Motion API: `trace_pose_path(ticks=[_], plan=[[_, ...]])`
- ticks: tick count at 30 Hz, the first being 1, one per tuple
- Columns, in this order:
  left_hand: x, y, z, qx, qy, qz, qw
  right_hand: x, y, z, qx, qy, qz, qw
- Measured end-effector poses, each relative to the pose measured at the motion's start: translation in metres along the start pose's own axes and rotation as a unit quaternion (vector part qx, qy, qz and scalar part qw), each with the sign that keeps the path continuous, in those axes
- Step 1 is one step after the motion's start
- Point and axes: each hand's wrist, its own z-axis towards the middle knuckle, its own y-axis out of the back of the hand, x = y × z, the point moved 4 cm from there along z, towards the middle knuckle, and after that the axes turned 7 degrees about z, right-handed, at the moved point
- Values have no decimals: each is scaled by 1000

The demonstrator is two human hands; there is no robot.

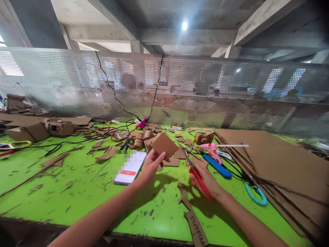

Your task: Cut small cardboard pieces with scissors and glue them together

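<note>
My left hand [153, 164] pinches a small brown cardboard piece [165, 146] by its lower edge, above the green table. To its right, my right hand [203, 179] is wrapped round the red handles of a pair of scissors [199, 178]. The scissors' blades point up and left, beside the right corner of the cardboard piece. A phone [130, 168] with a lit screen lies just left of my left hand. Below my hands, a torn cardboard strip [194, 226] with printed letters reaches the table's front edge.
A pink glue gun [212, 150] and a blue-handled tool [217, 166] lie right of the scissors. Large cardboard sheets [277, 164] cover the right side. Cardboard boxes [27, 132] stand at left. Scraps litter the green table [84, 195]; a perforated metal screen [180, 89] stands behind.
</note>
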Motion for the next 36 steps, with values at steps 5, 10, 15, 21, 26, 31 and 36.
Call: trace_pose_path(ticks=[5, 10, 15, 21, 26, 31, 36], plan=[[1, 5, 2, -15, -18, -41, 999, 2, -2, 0, 14, -22, -87, 996], [1, 8, 3, -40, -15, -58, 997, 2, -1, 0, 8, -42, -130, 991], [-2, 4, 1, -20, -11, -50, 998, 0, -1, 1, 5, -36, -145, 989], [-7, -3, -5, 19, -7, 6, 1000, -2, -1, 1, 11, -37, -151, 988], [-6, -2, -5, 25, -11, 15, 1000, -1, 0, 1, 14, -33, -148, 988], [-7, -2, -5, 27, -5, 18, 999, -1, 0, 1, 20, -37, -147, 988], [-8, -2, -5, 28, -8, 12, 1000, 0, 2, 1, 19, -34, -149, 988]])
